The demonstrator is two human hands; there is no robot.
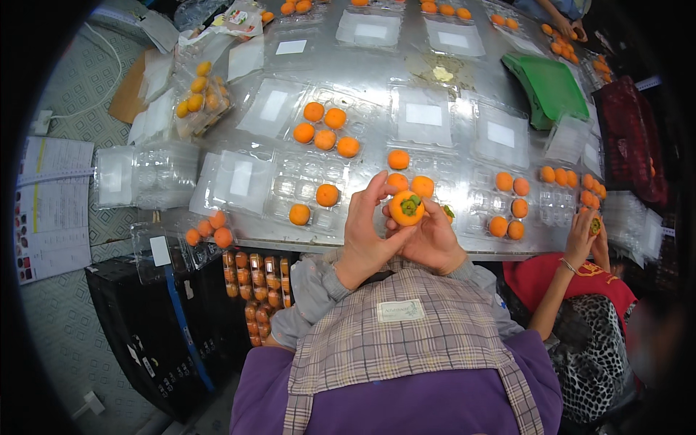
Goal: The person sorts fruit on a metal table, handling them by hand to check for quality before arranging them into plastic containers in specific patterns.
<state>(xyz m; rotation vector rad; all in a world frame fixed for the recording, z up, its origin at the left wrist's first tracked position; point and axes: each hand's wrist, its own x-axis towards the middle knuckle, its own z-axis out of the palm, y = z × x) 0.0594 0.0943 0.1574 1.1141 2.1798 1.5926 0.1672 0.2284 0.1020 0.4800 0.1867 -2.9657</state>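
An orange persimmon with its green calyx turned up is between my two hands, above the near edge of the metal table. My left hand has its thumb against the fruit's lower side, its index finger raised. My right hand grips the fruit from the right and below. Just beyond them lies a clear plastic tray with moulded cups, holding persimmons; my hands hide part of it. Another green calyx shows beside my right fingers. Left of my hands, a clear tray holds two persimmons.
At right, a co-worker's hand holds a persimmon. Several part-filled trays and white-labelled lids cover the table. A green plastic scoop lies far right. Stacked clear boxes stand left, above a black crate.
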